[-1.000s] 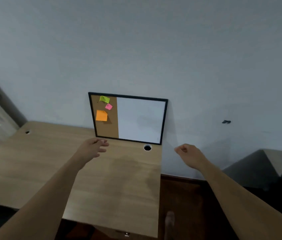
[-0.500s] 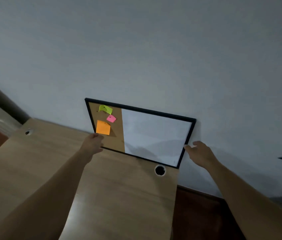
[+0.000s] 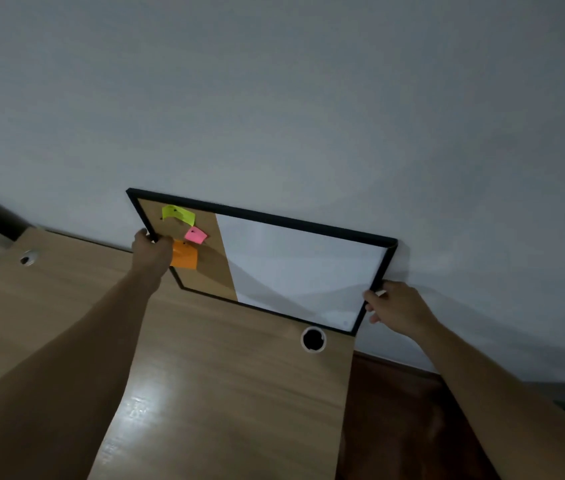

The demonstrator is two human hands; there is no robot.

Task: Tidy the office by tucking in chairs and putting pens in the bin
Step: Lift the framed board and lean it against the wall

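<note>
Both hands gripped the framed board (image 3: 295, 271): left hand (image 3: 151, 252) fingers clamped on its left edge, right hand (image 3: 392, 304) on its right edge, long axis spanning between. It leaned against the wall at the tabletop's (image 3: 225, 393) far side. No pens, bin or chairs were visible.

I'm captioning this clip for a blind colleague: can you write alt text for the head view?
Two bare hands grip a black-framed board, half cork and half whiteboard, that leans on a grey wall at the back of a wooden desk: the left hand on its left edge, the right hand on its right edge. Green, pink and orange sticky notes are pinned to the cork.
</note>
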